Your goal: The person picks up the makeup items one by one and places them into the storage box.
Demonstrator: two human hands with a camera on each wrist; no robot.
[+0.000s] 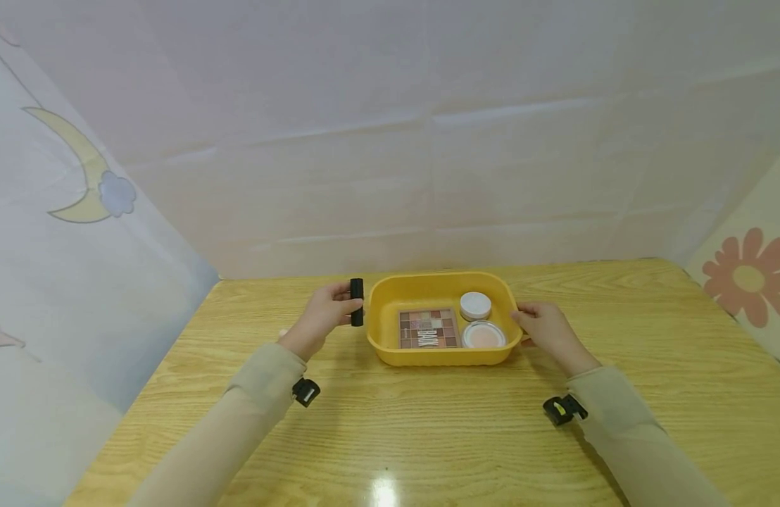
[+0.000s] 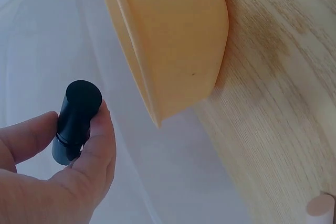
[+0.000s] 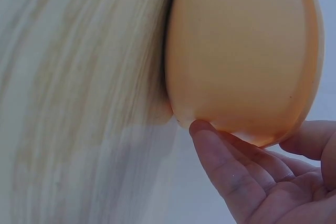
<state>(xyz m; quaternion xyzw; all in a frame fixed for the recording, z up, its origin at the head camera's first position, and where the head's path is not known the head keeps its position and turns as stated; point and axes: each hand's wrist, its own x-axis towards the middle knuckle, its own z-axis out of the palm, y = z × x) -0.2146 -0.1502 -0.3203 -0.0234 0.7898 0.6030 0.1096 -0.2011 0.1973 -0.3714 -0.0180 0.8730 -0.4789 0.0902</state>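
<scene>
My left hand (image 1: 317,320) pinches a black lipstick-like tube (image 1: 357,303) upright between thumb and fingers, just left of a yellow plastic basin (image 1: 437,358). In the left wrist view the black tube (image 2: 79,121) shows a round flat end, apart from the basin wall (image 2: 178,40). At the basin's right end, my right hand (image 1: 550,336) grips the rim. Its thumb lies over the edge, and its fingers (image 3: 226,166) press against the outside wall. Inside the basin lie an eyeshadow palette (image 1: 429,329), a white-lidded round jar (image 1: 475,305) and a round powder compact (image 1: 483,335).
A small pale pink cylinder (image 2: 320,206) stands on the wooden table (image 1: 365,415), mostly hidden behind my left hand in the head view. Beyond the table's back edge hangs a pale cloth (image 1: 390,176), with printed panels on both sides.
</scene>
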